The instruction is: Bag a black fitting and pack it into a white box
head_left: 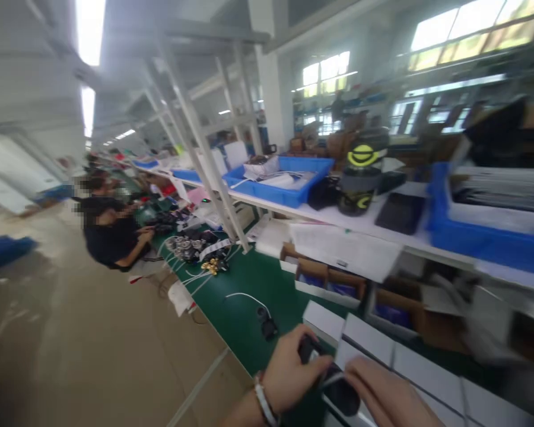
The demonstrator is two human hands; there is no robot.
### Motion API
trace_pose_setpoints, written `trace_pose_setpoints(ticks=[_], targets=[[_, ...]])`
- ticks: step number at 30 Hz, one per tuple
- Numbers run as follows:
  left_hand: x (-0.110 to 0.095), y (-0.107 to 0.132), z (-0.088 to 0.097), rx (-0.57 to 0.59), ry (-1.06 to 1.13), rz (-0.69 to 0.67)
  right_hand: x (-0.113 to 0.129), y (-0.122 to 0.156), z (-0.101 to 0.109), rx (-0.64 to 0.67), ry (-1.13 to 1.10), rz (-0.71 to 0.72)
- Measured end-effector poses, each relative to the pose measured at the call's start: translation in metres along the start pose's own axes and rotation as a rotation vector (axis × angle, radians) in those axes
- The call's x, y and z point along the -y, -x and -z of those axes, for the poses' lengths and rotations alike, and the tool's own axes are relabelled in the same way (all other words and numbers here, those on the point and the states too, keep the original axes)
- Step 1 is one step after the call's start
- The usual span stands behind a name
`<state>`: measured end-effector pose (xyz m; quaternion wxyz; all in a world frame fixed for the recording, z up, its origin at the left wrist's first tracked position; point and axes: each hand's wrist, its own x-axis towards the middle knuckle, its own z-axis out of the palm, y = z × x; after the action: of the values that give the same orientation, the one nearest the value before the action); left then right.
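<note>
Near the bottom of the view, my left hand (293, 370) is closed round a small black device (342, 392) with a pale strip across it. My right hand (385, 388) pinches the same device from the other side; its fingertips are blurred. I cannot tell whether the black parts between my hands are one piece or two. Beyond my left hand, a black part with a white cable (269, 328) lies on the green bench top (238, 302). White boxes (369, 339) stand in a row beside and under my hands.
Open cartons (329, 283) with blue contents stand behind the white boxes. Above them runs a shelf with blue trays (289, 194) and a dark bottle (360, 178). Cabled parts (191, 246) and brass fittings (212, 265) lie farther along the bench, where a co-worker (111, 231) sits.
</note>
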<state>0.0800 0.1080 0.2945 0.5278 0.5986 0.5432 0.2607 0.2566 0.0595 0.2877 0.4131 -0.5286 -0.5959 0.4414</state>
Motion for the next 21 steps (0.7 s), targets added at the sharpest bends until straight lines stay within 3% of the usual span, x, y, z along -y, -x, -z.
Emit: trace_pose_setpoints(ticks=[2, 4, 7, 11, 14, 18, 21], targets=[[-0.003, -0.001, -0.002, 0.179, 0.213, 0.159, -0.003, -0.002, 0.017, -0.068, -0.016, -0.074], [-0.005, -0.005, -0.004, 0.247, 0.430, 0.286, -0.016, -0.005, 0.018, -0.141, -0.185, -0.193], [-0.005, -0.010, -0.010, 0.185, 0.625, 0.376, -0.045, 0.000, -0.005, -0.214, -0.373, -0.306], [0.005, -0.018, -0.028, 0.106, 0.724, 0.455, -0.074, 0.018, -0.044, -0.284, -0.381, -0.433], [0.015, -0.024, -0.044, 0.029, 0.769, 0.496, -0.081, 0.028, -0.054, -0.371, -0.170, -0.421], [0.021, -0.031, -0.061, -0.027, 0.768, 0.541, -0.087, 0.035, -0.040, -0.466, 0.334, -0.157], [0.020, -0.037, -0.072, -0.060, 0.745, 0.544, -0.098, 0.037, -0.032, -0.450, 0.496, -0.110]])
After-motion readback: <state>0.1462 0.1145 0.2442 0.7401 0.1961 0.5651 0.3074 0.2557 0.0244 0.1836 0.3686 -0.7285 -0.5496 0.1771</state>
